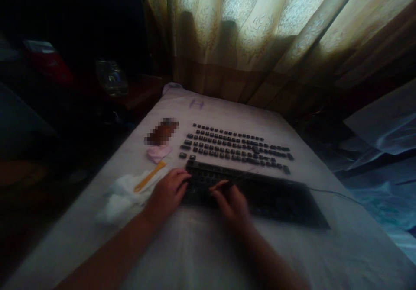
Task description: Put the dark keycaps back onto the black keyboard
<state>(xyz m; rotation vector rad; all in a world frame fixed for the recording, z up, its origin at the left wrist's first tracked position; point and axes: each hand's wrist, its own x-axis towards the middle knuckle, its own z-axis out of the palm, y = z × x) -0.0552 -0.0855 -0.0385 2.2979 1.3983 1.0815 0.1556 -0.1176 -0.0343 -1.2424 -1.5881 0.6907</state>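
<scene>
A black keyboard [273,199] lies at a slight slant on the white-covered table, its keycaps off over at least the left part. My left hand [170,188] grips its left end, fingers curled over the edge. Over the left-middle part of the keyboard is my right hand [232,201], its thumb and fingers pinched together around something small and dark, too dim to name. Loose black keycaps [224,143] stand in several rows on the cloth just beyond the keyboard.
Left of the keyboard lie a crumpled white tissue or cloth [120,197], a yellow-handled brush-like tool [147,178] and a pink cloth [158,153]. A blurred-out brown object [162,131] is behind them. The keyboard's cable [334,192] runs right. Curtains [227,34] hang beyond the table.
</scene>
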